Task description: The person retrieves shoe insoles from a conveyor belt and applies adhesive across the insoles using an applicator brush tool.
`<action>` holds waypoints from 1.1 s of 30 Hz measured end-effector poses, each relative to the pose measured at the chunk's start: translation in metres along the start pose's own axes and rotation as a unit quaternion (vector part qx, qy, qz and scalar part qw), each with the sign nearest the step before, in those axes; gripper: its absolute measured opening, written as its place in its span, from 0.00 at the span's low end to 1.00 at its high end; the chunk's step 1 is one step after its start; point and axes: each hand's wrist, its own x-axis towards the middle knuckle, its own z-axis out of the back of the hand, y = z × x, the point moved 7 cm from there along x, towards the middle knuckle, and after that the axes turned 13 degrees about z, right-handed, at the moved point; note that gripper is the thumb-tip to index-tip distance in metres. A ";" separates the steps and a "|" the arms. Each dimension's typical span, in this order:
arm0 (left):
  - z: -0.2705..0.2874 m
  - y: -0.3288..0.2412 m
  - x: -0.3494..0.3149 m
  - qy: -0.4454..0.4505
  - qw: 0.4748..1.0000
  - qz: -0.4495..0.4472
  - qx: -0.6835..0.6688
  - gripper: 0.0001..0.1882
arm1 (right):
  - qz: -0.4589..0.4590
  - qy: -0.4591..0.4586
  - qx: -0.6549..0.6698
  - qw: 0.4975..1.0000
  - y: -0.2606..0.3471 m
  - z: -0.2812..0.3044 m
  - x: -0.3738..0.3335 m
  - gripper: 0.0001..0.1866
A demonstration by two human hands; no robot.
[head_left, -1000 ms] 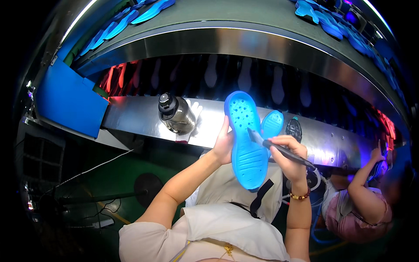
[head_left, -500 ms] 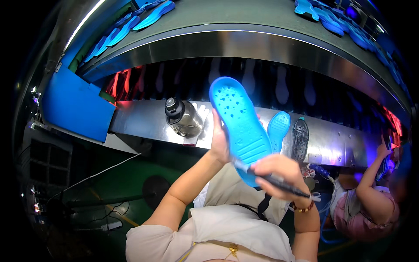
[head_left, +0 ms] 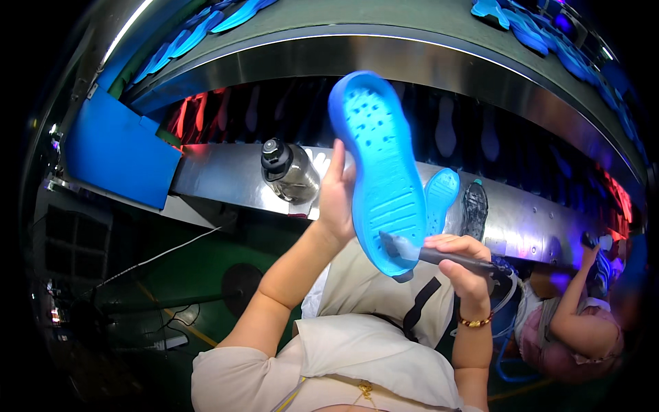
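My left hand [head_left: 336,199] grips a blue shoe sole [head_left: 386,172] by its left edge, tilted up in front of me. Small holes dot its far part, and ribs cross the near part. In my right hand [head_left: 468,268] is a brush [head_left: 436,255] with a dark handle. Its pale flat tip, somewhat blurred, touches the inside of the sole's near end. Behind the sole, on the metal ledge, lie a smaller light-blue sole [head_left: 441,192] and a dark sole [head_left: 475,209].
A dark bottle [head_left: 290,172] stands on the metal ledge [head_left: 220,175] at the left. Beyond the ledge runs a green conveyor belt [head_left: 384,15] carrying blue soles at both sides. A seated co-worker [head_left: 583,323] is at the right, and a blue panel [head_left: 120,154] at the left.
My left hand has raised the blue sole farther away and slightly right. The brush has turned flatter, and its tip has shifted right across the sole's near end.
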 end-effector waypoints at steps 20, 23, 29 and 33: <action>-0.015 0.015 0.001 0.118 0.993 0.004 -0.021 0.29 | 0.133 0.112 -0.249 0.953 0.025 -0.022 0.030 0.10; -0.022 0.009 -0.002 0.183 0.982 0.008 -0.040 0.29 | 0.142 0.207 -0.255 0.934 0.035 -0.043 0.033 0.10; -0.008 0.009 0.002 0.066 0.996 0.056 -0.014 0.28 | 0.170 0.249 -0.297 0.906 0.040 -0.066 0.024 0.10; 0.002 0.024 0.000 0.027 0.985 0.158 -0.058 0.25 | 0.143 0.337 -0.268 0.891 0.045 -0.073 0.015 0.09</action>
